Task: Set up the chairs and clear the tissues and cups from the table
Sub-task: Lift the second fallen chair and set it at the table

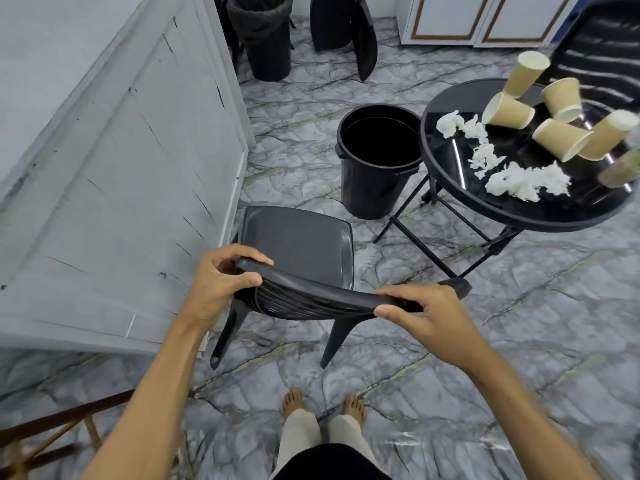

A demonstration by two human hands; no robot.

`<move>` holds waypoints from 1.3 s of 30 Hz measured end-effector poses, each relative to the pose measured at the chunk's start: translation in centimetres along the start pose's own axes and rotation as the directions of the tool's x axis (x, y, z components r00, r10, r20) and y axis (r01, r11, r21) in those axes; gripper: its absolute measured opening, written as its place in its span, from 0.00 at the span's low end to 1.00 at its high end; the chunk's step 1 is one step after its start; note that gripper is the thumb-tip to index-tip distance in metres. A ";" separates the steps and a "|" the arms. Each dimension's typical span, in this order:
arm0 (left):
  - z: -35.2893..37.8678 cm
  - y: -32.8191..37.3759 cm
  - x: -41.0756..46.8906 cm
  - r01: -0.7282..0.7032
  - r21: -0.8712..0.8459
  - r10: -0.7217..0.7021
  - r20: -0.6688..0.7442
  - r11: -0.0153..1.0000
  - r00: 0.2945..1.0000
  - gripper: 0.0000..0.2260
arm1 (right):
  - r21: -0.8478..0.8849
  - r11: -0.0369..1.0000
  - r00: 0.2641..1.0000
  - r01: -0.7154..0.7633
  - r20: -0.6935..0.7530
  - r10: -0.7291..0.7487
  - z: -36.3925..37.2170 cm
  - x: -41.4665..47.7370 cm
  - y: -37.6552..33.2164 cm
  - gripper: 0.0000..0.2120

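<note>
Both hands [221, 282] [429, 313] grip the chair [298, 244] back on marble floor [519, 323] beside a littered table [450, 188]

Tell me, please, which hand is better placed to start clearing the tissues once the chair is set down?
The right hand, probably: the table with tissues stands on that side, beyond its grip on the chair. The left hand is by the wall.
</note>
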State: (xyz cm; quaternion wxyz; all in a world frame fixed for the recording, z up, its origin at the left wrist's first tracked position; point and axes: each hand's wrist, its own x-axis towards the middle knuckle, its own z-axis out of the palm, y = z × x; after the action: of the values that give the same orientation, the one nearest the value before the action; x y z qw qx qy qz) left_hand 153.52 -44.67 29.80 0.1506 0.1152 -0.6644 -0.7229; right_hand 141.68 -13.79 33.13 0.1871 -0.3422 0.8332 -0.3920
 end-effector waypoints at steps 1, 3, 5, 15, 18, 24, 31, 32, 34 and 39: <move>-0.5 -0.1 -0.3 0.001 -0.013 -0.001 -0.020 1.000 1.000 0.19 | -0.017 1.000 1.000 0.000 0.004 0.000 0.4 0.2 -0.2 0.20; -2.0 -0.3 -0.7 0.006 -0.044 -0.008 -0.054 0.999 0.998 0.20 | -0.064 0.998 1.000 0.017 0.013 -0.016 1.6 1.0 -0.9 0.24; -3.8 -0.4 -1.0 -0.001 -0.062 -0.004 -0.090 0.998 0.996 0.26 | -0.094 0.994 0.998 0.046 0.038 -0.043 2.6 2.1 -2.1 0.23; -10.4 -1.2 -2.4 0.057 -0.141 -0.083 -0.186 0.988 0.979 0.19 | -0.025 1.000 0.949 0.006 0.314 0.003 1.4 8.4 -2.3 0.19; -11.3 -1.3 -2.4 0.064 -0.148 -0.093 -0.196 0.987 0.976 0.18 | 0.019 1.000 0.948 -0.015 0.319 0.008 0.5 9.3 -1.8 0.17; -13.0 -2.0 -3.0 0.054 -0.173 -0.098 -0.254 0.983 0.962 0.20 | 0.080 0.997 0.951 -0.012 0.308 -0.013 1.0 10.6 -1.5 0.16; -14.6 -2.7 -4.1 0.018 -0.166 -0.078 -0.361 0.986 0.929 0.20 | 0.137 0.988 0.949 -0.071 0.313 0.025 1.6 13.3 -0.7 0.14; -14.7 -2.6 -4.2 0.022 -0.162 -0.082 -0.373 0.987 0.924 0.20 | 0.171 0.981 0.952 -0.089 0.304 0.034 1.8 13.5 -0.4 0.14; -14.9 -2.5 -4.4 0.031 -0.156 -0.087 -0.370 0.987 0.925 0.21 | 0.255 0.960 0.962 -0.114 0.271 0.042 2.4 13.7 0.5 0.13; -15.0 -2.4 -4.8 0.035 -0.115 -0.072 -0.339 0.993 0.938 0.29 | 0.463 0.876 0.979 -0.134 0.200 0.044 4.5 13.9 2.6 0.25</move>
State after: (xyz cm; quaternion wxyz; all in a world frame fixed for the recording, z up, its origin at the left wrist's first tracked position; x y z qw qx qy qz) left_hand 163.34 -56.63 25.85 0.2500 0.2487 -0.5851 -0.7303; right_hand 133.55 -24.93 27.69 0.3589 -0.2817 0.7060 -0.5417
